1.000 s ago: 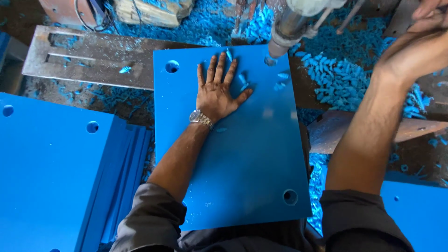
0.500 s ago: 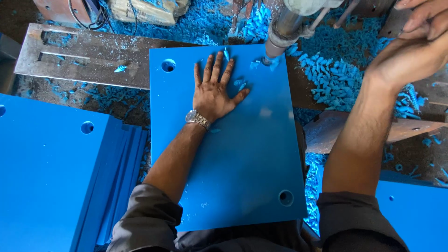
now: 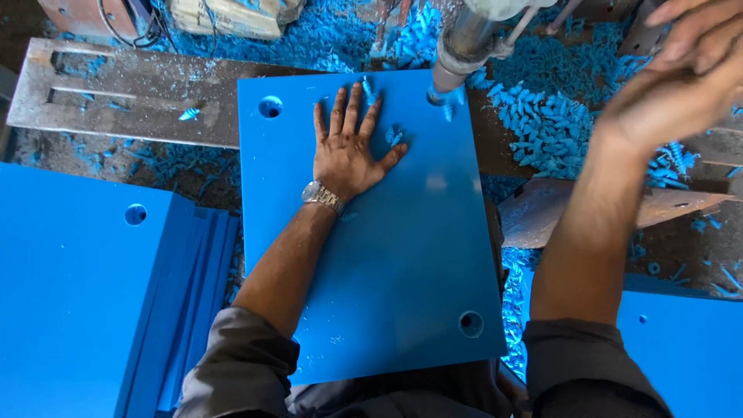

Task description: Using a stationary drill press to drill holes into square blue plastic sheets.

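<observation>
— Where was the left hand (image 3: 350, 159)?
— Flat, fingers spread, gripping nothing, pressed on the blue plastic panel (image 3: 402, 263) lying on the tabletop under the drill spindle (image 3: 458, 58).
— And the right hand (image 3: 673, 93)?
— Raised, blurred; I couldn't tell its grip.

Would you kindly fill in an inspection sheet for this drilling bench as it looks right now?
Surface: worn metal table, dusty, with slots.
Job's things: blue panel lying flat, holes at three corners; drill spindle at its fourth, far-right corner.
Clutter: blue curled shavings heaped beside the spindle; a few on the panel.
Grippers: left hand pressed flat on the panel, fingers spread; right hand raised at the upper right, blurred.
Cables: black cable at the top left.
Surroundings: stack of blue panels at left; another panel at lower right.
</observation>
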